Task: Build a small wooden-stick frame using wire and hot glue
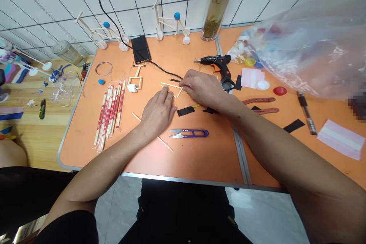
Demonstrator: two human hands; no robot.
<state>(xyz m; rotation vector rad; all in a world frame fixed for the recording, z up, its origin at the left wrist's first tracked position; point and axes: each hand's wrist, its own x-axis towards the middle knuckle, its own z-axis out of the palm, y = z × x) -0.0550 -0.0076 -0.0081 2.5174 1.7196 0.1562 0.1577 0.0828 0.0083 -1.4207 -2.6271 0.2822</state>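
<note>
A small frame of thin wooden sticks [171, 85] lies on the orange table [183, 160] in the head view. My left hand [158, 109] rests on its left part with the fingers stretched out flat. At the frame's right corner, my right hand [201, 87] has its fingertips pinched together on a stick; exactly what they grip is partly hidden. Under my left wrist passes a long loose stick [165, 143]. Purple thread snips [196, 133] lie nearer to me, below a black strip [185, 111]. Left of my hands is a small stick piece with a white wheel [133, 88].
Wrapped chopsticks [110, 114] lie at left. Behind are a phone [141, 48], two stick tricycles with blue balls [177, 16] [106, 24] and a tall bottle [219, 7]. A glue gun [219, 63], pliers [265, 100] and a plastic bag [309, 53] are at right.
</note>
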